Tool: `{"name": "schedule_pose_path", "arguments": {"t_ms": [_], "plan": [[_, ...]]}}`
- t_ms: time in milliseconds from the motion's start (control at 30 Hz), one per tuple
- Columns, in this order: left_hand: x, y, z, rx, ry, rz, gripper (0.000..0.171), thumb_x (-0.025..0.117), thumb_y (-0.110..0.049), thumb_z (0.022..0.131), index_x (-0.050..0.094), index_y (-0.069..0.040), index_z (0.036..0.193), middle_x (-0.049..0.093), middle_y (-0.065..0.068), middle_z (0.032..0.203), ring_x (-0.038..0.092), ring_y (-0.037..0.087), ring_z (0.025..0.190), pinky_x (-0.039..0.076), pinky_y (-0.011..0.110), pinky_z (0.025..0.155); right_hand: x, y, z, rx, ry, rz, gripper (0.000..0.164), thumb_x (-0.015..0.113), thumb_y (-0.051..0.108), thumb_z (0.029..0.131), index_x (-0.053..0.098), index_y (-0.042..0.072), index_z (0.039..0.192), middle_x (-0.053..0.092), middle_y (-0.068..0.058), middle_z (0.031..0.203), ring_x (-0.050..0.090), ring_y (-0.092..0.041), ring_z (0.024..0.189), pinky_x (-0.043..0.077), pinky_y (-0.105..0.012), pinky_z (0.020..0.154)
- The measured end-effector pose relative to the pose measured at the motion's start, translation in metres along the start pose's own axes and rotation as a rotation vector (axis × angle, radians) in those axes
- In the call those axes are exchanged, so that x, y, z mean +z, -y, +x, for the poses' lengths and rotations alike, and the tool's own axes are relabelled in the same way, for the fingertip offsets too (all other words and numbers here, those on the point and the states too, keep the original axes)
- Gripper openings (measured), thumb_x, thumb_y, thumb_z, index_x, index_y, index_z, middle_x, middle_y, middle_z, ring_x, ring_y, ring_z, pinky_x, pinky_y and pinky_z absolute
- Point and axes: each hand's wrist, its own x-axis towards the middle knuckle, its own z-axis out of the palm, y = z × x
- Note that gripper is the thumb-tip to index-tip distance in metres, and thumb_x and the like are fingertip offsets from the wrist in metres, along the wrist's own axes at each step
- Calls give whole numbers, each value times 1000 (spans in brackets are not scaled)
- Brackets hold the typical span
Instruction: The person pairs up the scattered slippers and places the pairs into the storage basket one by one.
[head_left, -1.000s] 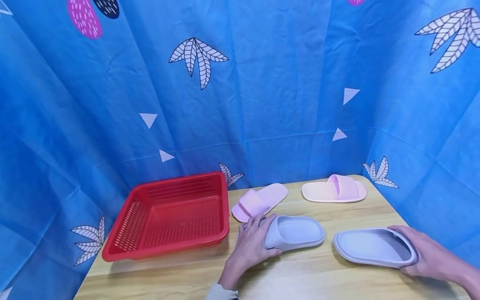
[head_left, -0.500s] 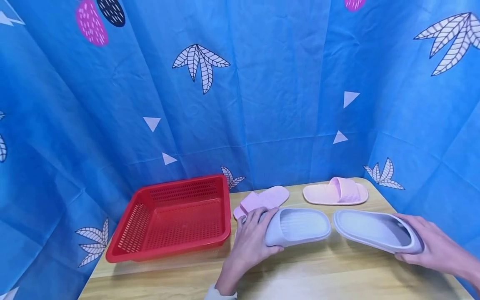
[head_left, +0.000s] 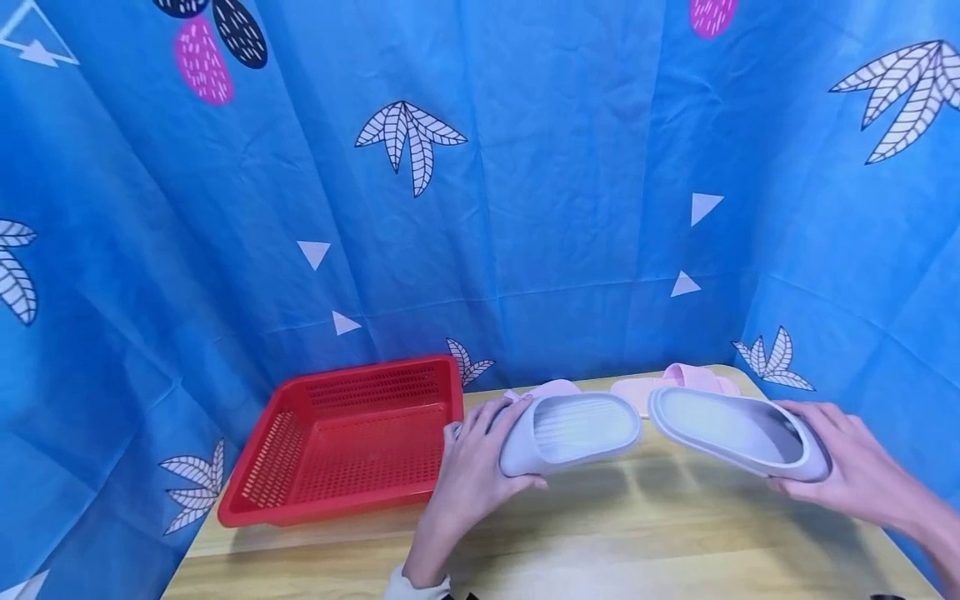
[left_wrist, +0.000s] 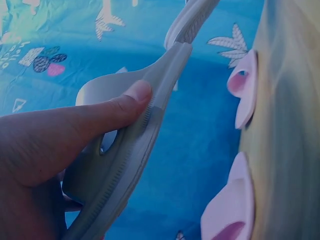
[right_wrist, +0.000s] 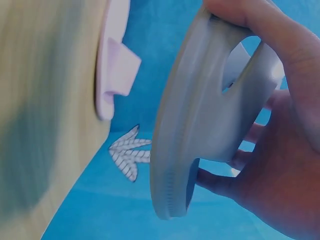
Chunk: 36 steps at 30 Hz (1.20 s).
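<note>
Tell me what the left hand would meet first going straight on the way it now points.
The left hand would likely meet the pink slipper just beyond it, though depth is unclear; it might pass above, towards the blue curtain.

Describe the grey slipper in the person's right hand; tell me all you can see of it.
The grey slipper is plain and pale, smooth and moulded-looking, perhaps foam or rubber. It has a broad upper, with an opening through it in the right wrist view, and a thick sole with fine ribbing along part of its edge. The right hand grips its toe end above the wooden tabletop, its bare heel end pointing left, the insole visible from the head view.
</note>
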Motion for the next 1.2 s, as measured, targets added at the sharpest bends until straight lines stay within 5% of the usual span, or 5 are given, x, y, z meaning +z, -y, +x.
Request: {"name": "schedule_pose_path", "arguments": {"t_ms": [400,900,1200], "plan": [[-26,20,10,-8,-168,17,103,97,-48,62,50,-25,151,50,4,148,45,23,134,41,49,93,-4,10,23,55,-32,53,111,101,25,49,49,2,144,50,-27,124,44,-46,102,30,-47,75],[-47,42,14,-44,-239,-49,100,98,-41,63,49,-34,150,50,5,147,41,23,136,37,56,104,-10,20,39,137,-106,95,115,101,23,50,47,9,151,43,-31,137,37,-55,112,25,-60,75],[-57,50,16,-96,-284,-8,102,96,-46,65,45,-41,153,48,4,149,39,24,138,40,54,94,-12,25,49,181,-159,124,121,100,13,48,44,12,154,38,-30,145,30,-51,126,21,-73,86]]}}
